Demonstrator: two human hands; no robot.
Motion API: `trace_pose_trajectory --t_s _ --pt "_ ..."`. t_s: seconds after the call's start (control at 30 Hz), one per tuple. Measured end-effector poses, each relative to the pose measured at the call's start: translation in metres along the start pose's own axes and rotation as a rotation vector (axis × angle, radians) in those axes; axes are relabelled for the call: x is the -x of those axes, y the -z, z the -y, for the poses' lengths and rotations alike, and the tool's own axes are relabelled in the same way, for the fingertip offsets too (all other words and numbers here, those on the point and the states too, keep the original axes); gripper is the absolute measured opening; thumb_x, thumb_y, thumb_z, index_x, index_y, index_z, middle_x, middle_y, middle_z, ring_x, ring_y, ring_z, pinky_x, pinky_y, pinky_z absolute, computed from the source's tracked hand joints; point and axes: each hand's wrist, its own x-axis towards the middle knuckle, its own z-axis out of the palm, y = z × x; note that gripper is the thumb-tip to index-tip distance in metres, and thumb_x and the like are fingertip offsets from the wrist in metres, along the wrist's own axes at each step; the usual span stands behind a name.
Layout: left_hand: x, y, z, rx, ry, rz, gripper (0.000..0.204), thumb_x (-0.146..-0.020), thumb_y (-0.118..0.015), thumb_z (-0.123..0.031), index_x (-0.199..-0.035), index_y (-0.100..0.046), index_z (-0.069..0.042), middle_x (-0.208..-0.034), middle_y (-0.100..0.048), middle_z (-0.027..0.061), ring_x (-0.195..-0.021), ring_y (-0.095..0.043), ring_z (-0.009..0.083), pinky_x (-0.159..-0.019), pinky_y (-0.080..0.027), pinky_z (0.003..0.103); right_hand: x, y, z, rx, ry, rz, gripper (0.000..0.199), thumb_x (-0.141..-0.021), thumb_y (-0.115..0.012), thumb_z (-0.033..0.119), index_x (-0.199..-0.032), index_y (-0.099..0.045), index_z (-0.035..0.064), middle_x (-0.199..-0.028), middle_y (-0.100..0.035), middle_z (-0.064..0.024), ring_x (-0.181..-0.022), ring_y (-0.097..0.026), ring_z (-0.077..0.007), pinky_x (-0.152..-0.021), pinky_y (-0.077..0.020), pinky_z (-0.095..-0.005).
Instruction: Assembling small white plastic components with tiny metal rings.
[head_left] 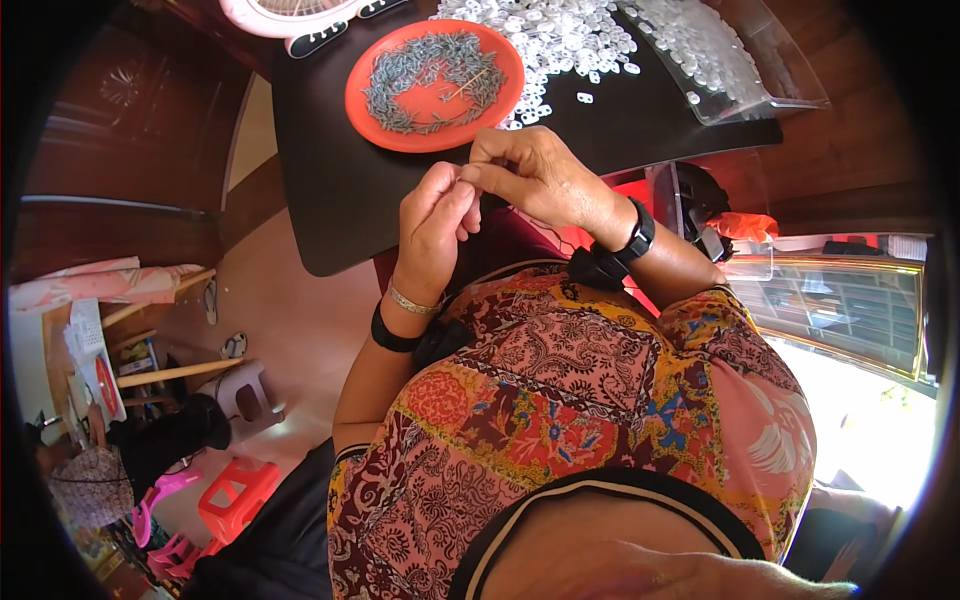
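Note:
Both my hands meet fingertip to fingertip in front of the near edge of a black table. My left hand is closed, thumb pressed against the fingers. My right hand pinches with thumb and forefinger at the same spot. Whatever lies between the fingertips is too small or too covered to make out. Just beyond them sits an orange-red plate holding many small grey-blue screw-like pieces and a thin tan stick. Behind and right of the plate spreads a pile of small white plastic pieces with holes.
A clear plastic tray with more white pieces stands at the table's far right. A pale pink fan base is at the far left. Below right of the table are an orange bag and a gold-framed panel. A red stool stands lower left.

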Motion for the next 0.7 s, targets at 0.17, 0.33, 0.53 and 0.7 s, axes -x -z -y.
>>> trace_pose_trajectory --t_s 0.17,0.33,0.53,0.7 --pt "0.001 0.004 0.001 -0.033 -0.028 -0.015 0.019 -0.091 -0.048 -0.017 -0.080 -0.053 -0.002 -0.062 -0.051 -0.0006 -0.054 -0.042 0.0051 -0.049 -0.033 0.020 -0.015 0.028 0.017 0.319 0.139 0.191 0.015 -0.088 -0.060 0.017 -0.087 -0.062 0.0021 -0.071 -0.061 -0.0094 -0.064 -0.059 -0.0207 -0.060 -0.0462 -0.0314" --pt "-0.002 0.003 -0.005 0.033 0.065 -0.046 0.017 -0.085 -0.048 -0.010 -0.070 -0.050 -0.002 -0.056 -0.045 -0.0003 -0.051 -0.039 0.0063 -0.048 -0.030 0.022 -0.070 0.050 0.011 0.770 0.274 0.018 0.013 -0.083 -0.061 0.017 -0.090 -0.065 0.0063 -0.083 -0.065 -0.0100 -0.075 -0.063 -0.0296 -0.067 -0.0492 -0.0362" --pt "-0.003 0.004 -0.005 0.029 0.054 -0.025 0.018 -0.084 -0.048 -0.010 -0.068 -0.048 -0.002 -0.055 -0.043 0.0000 -0.050 -0.038 0.0076 -0.048 -0.030 0.024 -0.117 0.043 -0.029 1.071 0.263 0.119 0.015 -0.078 -0.059 0.018 -0.089 -0.068 0.0116 -0.084 -0.066 -0.0108 -0.080 -0.064 -0.0307 -0.069 -0.0509 -0.0414" --pt "-0.003 0.003 -0.006 0.035 0.065 -0.031 0.017 -0.083 -0.048 -0.010 -0.068 -0.048 -0.002 -0.055 -0.043 -0.0002 -0.050 -0.038 0.0074 -0.048 -0.030 0.024 -0.120 0.034 -0.035 1.182 0.267 0.136 0.013 -0.079 -0.058 0.018 -0.085 -0.068 0.0124 -0.082 -0.066 -0.0106 -0.079 -0.064 -0.0306 -0.068 -0.0507 -0.0421"
